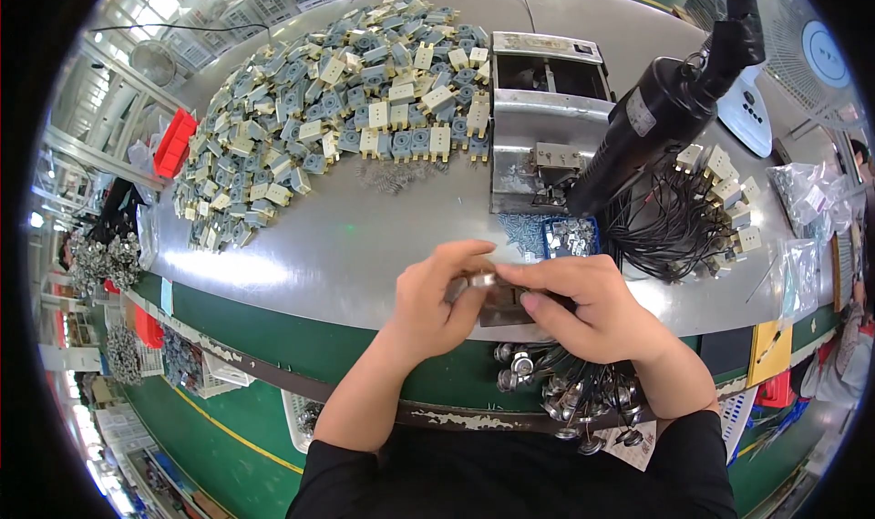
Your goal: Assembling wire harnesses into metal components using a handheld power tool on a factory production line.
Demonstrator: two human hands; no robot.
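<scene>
My left hand is closed in a pinch on a small shiny metal part, blurred and partly covered by the fingers. From the other side my right hand meets it, its index finger against the part and its thumb bent just below. What lies inside the right fingers is mostly hidden. Under the hands, at the table's front edge, sits a brownish metal block. Round metal pieces on black wires hang over the edge below my right hand.
A large heap of grey-and-cream blocks covers the back left. A metal fixture and a thick black cylindrical tool stand behind my hands. Beside them are a blue bin of small metal parts, loose screws and bundled black cables.
</scene>
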